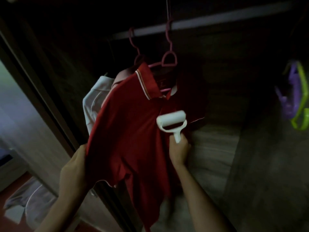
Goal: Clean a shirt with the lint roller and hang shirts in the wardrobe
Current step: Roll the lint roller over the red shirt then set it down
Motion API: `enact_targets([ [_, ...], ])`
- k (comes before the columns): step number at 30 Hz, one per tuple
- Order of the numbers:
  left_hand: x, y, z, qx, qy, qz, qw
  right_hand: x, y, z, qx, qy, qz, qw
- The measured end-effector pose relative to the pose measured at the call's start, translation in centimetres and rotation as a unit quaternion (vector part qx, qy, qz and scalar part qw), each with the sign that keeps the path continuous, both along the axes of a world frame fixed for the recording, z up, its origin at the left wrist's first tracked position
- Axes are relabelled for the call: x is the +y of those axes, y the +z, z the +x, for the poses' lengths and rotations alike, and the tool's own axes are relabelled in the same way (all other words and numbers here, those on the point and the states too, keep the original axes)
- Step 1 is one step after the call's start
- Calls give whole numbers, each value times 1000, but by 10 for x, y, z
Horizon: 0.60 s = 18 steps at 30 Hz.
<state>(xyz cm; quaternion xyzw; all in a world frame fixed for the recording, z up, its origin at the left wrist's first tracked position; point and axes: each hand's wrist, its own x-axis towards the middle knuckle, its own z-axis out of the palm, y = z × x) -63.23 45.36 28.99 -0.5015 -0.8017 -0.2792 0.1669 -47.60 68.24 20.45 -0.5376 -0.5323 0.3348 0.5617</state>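
Inside the dim wardrobe, we had the red shirt [130, 124] hanging from a pink hanger [168, 61] hooked over the rail [217, 19], with our two hands well apart on it. Our left hand [78, 166] was closed on the shirt's left edge, pinching the cloth and pulling it outward so the front lay taut. Our right hand [179, 151] was wrapped around the handle of the white lint roller [172, 121], just below the roller's drum, which pressed against the shirt's front near the placket, below the striped collar. The roller sat up and to the right of the left hand, with the broad stretch of red cloth between the two hands. A white shirt [95, 99] hung just behind the red one, toward the rail's left end, on a second pink hanger [135, 46]. Green and purple hangers [296, 96] hung near the wardrobe's right side. Another pale garment [31, 198] lay on the floor outside the wardrobe at lower left.
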Motion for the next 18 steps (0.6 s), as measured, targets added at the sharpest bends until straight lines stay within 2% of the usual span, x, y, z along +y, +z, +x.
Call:
enact_targets([
  [2,2,3,4,-8,-9,-4,1000,10,29,1,36,-11,38,999],
  [4,5,6,8,41,-37,-13,998,14,34,2,45,0,44,998],
  [9,13,11,8,182,-83,-56,978,-2,-45,-2,-91,96,-53,990],
  [11,15,13,7,213,-66,-89,971,-10,-57,0,-98,116,-54,987],
  [13,19,14,7,266,-43,-122,955,-8,-40,1,-77,100,-37,991],
  [18,30,16,-1,372,-26,-113,921,18,38,5,34,48,46,997],
])
